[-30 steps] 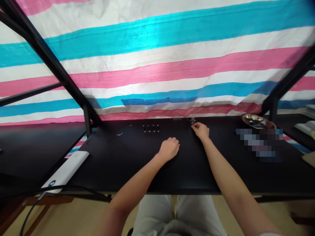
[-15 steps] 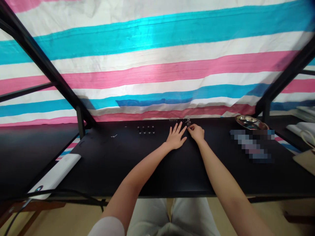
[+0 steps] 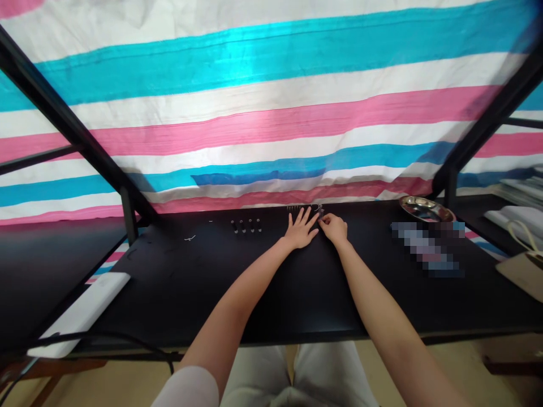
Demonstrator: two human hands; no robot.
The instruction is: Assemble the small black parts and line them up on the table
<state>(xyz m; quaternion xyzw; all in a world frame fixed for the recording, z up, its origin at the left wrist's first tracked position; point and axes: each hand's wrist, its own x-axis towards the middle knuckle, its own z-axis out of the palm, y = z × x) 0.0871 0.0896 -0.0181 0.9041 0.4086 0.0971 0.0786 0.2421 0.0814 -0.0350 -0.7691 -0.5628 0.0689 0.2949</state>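
Observation:
My left hand (image 3: 301, 229) lies flat on the black table (image 3: 203, 294), palm down with its fingers spread. Just right of it, my right hand (image 3: 334, 229) has its thumb and fingers pinched together at a cluster of small dark and silvery pieces (image 3: 320, 210); what sits between the fingertips is too small to make out. Beyond my left fingertips, a row of small thin pieces (image 3: 293, 207) lies near the table's back edge. Several short black cylinders with light ends (image 3: 246, 226) stand in a row to the left.
A shiny metal dish (image 3: 427, 209) sits at the back right, with a blurred-out item (image 3: 428, 249) before it. On the left edge lies a white power strip (image 3: 80, 314) beside a black cable (image 3: 123, 337). A thin white scrap (image 3: 189, 238) lies left. Striped sheeting (image 3: 271, 130) hangs behind.
The whole view has shifted slightly, so everything sits a little further left. Both hands keep nearly the same place and pose on the table.

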